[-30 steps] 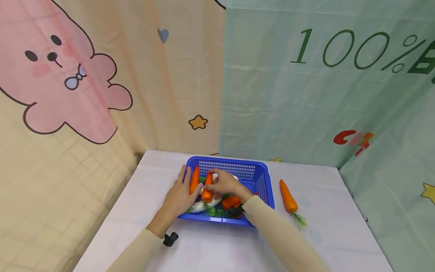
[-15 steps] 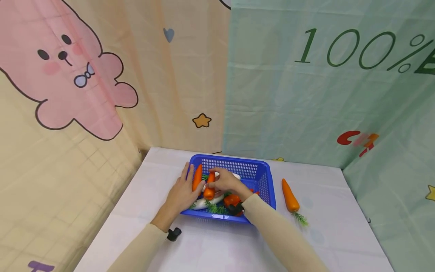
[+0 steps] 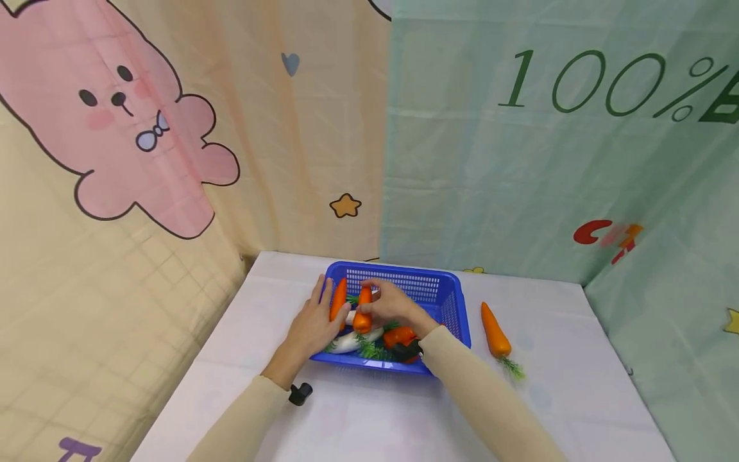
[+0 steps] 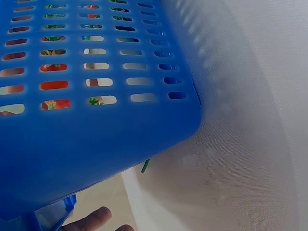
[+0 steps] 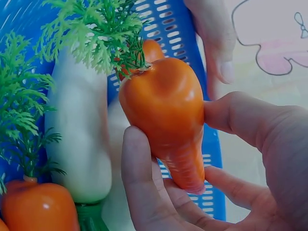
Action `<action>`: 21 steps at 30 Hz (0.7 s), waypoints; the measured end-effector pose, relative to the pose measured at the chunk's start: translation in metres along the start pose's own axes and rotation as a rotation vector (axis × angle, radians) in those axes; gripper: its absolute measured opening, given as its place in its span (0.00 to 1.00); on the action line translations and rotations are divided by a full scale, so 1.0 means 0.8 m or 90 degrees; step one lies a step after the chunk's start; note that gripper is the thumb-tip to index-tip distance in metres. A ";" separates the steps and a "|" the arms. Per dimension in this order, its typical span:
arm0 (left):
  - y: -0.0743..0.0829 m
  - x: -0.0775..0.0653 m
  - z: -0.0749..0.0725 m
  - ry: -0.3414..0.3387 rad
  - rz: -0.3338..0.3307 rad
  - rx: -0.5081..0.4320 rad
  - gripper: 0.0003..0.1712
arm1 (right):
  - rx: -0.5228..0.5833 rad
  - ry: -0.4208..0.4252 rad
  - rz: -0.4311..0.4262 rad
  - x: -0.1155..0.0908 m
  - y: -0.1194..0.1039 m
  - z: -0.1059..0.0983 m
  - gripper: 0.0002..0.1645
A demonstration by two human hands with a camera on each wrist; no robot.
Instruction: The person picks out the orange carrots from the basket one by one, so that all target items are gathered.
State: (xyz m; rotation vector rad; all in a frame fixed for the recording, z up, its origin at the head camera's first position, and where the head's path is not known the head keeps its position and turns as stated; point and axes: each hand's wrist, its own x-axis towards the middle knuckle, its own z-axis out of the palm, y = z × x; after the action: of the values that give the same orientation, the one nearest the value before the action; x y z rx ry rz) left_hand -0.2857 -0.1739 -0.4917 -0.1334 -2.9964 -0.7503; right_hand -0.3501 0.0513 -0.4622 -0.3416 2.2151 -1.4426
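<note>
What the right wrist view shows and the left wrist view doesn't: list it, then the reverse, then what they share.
Only the right wrist view: the right hand gripping a carrot, an open look at a white radish, and part of a printed figure in the background.

Only the left wrist view: the outside of the basket up close, with coloured bits through its slots, and a thin green piece by its edge, too small to identify.

Both: the blue slotted basket, and fingers, apparently of the left hand.

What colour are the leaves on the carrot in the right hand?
The leaves are green; the right wrist view shows them best.
</note>
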 end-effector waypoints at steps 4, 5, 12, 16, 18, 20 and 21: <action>0.001 -0.001 0.000 0.006 0.011 -0.005 0.53 | -0.001 0.023 0.006 -0.007 0.000 -0.007 0.46; 0.000 -0.003 -0.001 0.008 0.010 -0.005 0.53 | -0.006 0.026 0.006 -0.008 0.000 -0.008 0.46; 0.000 -0.001 0.002 0.013 0.009 -0.003 0.52 | -0.011 0.045 0.013 -0.026 0.003 -0.028 0.46; -0.003 0.000 0.001 0.012 0.013 -0.007 0.52 | -0.024 0.058 0.001 -0.034 0.002 -0.036 0.46; -0.004 0.000 0.001 0.011 0.012 -0.008 0.52 | -0.032 0.063 -0.003 -0.039 0.002 -0.041 0.46; -0.004 0.000 0.001 0.011 0.012 -0.009 0.53 | -0.035 0.069 -0.004 -0.044 0.002 -0.045 0.45; -0.004 0.000 0.001 0.011 0.013 -0.010 0.53 | -0.039 0.072 -0.003 -0.047 0.002 -0.048 0.45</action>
State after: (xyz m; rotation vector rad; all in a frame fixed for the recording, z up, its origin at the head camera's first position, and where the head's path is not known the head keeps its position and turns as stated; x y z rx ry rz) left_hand -0.2859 -0.1759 -0.4939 -0.1576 -2.9694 -0.7690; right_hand -0.3375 0.0988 -0.4417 -0.2920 2.3538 -1.4297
